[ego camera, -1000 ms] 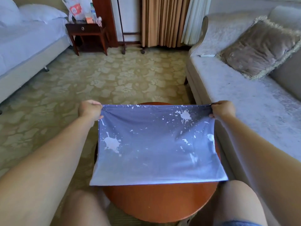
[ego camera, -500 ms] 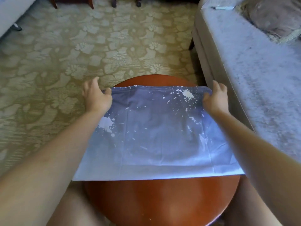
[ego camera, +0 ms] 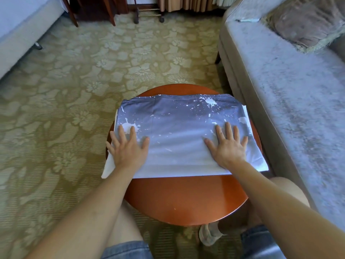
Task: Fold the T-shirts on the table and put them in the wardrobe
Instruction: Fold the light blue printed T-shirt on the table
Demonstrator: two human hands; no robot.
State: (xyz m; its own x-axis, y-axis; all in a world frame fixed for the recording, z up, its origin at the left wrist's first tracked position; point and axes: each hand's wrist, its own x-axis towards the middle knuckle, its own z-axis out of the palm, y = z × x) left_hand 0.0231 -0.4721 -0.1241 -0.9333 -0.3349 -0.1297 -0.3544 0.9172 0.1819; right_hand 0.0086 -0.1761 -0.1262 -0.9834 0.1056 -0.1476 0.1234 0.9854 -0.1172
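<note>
T-shirt lies folded flat across the table's far half. Left hand and right hand press it, fingers spread. Soft, light, limp; best lifted by its side edges.

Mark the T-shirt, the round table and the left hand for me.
T-shirt (ego camera: 179, 116): head view, dark upper panel.
round table (ego camera: 186, 200): head view, bare near surface.
left hand (ego camera: 128, 152): head view, back of hand.
</note>
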